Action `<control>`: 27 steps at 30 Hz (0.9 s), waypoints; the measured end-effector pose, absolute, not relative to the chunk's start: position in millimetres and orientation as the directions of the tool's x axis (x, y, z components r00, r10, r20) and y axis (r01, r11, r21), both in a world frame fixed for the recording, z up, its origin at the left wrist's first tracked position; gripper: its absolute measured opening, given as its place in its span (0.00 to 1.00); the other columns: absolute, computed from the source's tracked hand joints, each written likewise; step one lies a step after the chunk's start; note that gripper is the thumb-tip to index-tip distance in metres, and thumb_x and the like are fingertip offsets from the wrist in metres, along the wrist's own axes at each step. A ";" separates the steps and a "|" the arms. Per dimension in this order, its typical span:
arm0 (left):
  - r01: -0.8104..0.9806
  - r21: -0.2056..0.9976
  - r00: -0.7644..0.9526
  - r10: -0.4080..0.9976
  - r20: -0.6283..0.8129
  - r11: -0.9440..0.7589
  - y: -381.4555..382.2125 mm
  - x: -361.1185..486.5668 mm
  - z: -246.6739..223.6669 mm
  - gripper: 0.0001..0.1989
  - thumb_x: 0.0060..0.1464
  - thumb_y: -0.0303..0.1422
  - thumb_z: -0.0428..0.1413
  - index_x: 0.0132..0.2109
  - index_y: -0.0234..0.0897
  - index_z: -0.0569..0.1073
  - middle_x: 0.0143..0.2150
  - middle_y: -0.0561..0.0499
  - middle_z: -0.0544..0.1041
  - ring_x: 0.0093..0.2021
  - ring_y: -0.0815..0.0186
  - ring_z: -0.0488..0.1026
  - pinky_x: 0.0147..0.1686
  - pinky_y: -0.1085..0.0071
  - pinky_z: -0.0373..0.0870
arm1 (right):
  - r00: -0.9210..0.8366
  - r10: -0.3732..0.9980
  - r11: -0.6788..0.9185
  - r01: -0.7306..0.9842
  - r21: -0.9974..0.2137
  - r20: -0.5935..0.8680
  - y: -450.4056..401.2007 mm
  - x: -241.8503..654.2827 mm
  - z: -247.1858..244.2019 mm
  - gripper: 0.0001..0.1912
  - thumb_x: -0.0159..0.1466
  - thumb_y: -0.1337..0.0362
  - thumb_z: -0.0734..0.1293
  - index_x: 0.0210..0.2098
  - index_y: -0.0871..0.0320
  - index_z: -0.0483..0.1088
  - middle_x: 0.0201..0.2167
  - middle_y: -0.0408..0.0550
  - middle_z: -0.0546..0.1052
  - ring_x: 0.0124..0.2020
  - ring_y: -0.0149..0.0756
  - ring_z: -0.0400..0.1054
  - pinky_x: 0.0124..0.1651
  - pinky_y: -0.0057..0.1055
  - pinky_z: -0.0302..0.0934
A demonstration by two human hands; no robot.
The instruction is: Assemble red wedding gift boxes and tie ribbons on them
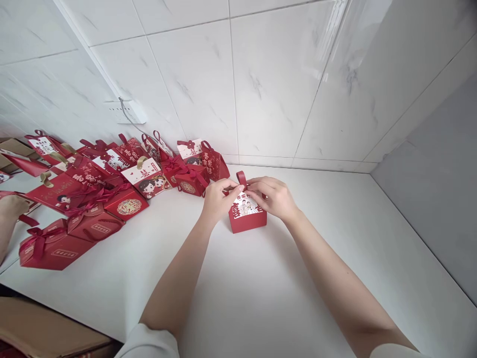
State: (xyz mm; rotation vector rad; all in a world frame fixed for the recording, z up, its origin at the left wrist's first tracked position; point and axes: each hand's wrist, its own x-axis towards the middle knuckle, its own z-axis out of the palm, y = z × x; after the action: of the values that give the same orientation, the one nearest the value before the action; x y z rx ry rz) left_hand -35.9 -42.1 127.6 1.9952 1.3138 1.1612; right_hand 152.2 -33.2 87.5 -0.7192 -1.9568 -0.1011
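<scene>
A small red and white gift box with a printed couple and Chinese characters stands upright on the white table, in front of me. From its top rises a loop of red ribbon. My left hand is closed at the box's upper left edge, thumb and fingertips pinching at the ribbon's base. On the other side, my right hand has its fingers bent together over the top right of the box, also at the ribbon. Fingers cover parts of the box top and the ribbon's lower end.
Several finished-looking red gift boxes with ribbons crowd the left of the white table. At the far left another person's hand is beside them. A cardboard box sits below the table edge. A tiled wall with a socket runs behind.
</scene>
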 end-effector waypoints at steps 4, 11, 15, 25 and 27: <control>0.498 0.753 0.186 0.901 0.391 -0.430 -42.7 -35.9 128.5 0.10 0.54 0.39 0.57 0.31 0.38 0.77 0.32 0.52 0.79 0.34 0.66 0.75 0.34 0.71 0.68 | -0.335 0.448 0.818 0.528 -0.229 0.829 -33.6 153.4 89.5 0.01 0.66 0.66 0.66 0.37 0.54 0.70 0.41 0.47 0.80 0.39 0.37 0.74 0.41 0.35 0.66; 0.507 0.752 0.180 0.905 0.386 -0.421 -42.8 -35.6 129.2 0.10 0.54 0.40 0.58 0.32 0.38 0.78 0.33 0.51 0.79 0.35 0.65 0.75 0.34 0.71 0.68 | -0.355 0.510 0.803 0.523 -0.285 0.783 -35.0 154.4 94.6 0.04 0.67 0.64 0.64 0.36 0.54 0.71 0.42 0.48 0.80 0.38 0.38 0.74 0.42 0.36 0.65; 0.515 0.767 0.179 0.923 0.339 -0.382 -45.0 -37.2 132.3 0.11 0.54 0.41 0.58 0.34 0.38 0.78 0.34 0.51 0.80 0.35 0.64 0.75 0.33 0.71 0.68 | -0.333 0.670 0.735 0.429 -0.525 0.664 -40.3 160.9 105.1 0.05 0.66 0.61 0.65 0.40 0.55 0.70 0.41 0.48 0.79 0.38 0.37 0.74 0.40 0.34 0.66; 0.670 0.589 0.305 0.891 0.337 -0.452 -46.3 -38.8 130.7 0.07 0.51 0.38 0.59 0.32 0.39 0.76 0.32 0.51 0.78 0.34 0.64 0.73 0.35 0.69 0.66 | -0.457 0.748 0.658 0.412 -0.630 0.482 -42.9 168.6 117.3 0.07 0.64 0.61 0.65 0.40 0.56 0.70 0.39 0.49 0.75 0.35 0.36 0.69 0.34 0.32 0.62; 0.655 0.596 0.312 0.884 0.348 -0.466 -46.9 -37.6 129.7 0.06 0.52 0.37 0.59 0.35 0.40 0.77 0.34 0.52 0.78 0.35 0.64 0.73 0.36 0.69 0.65 | -0.455 0.752 0.654 0.421 -0.629 0.477 -42.4 167.6 117.1 0.06 0.64 0.61 0.65 0.39 0.56 0.69 0.37 0.48 0.74 0.33 0.35 0.68 0.34 0.32 0.61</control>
State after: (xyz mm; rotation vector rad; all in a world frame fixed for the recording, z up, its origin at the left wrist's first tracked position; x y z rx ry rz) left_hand -37.6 -46.9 129.7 2.2407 1.3781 0.9283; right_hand 167.6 -42.4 117.1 -0.9067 -2.1046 0.5518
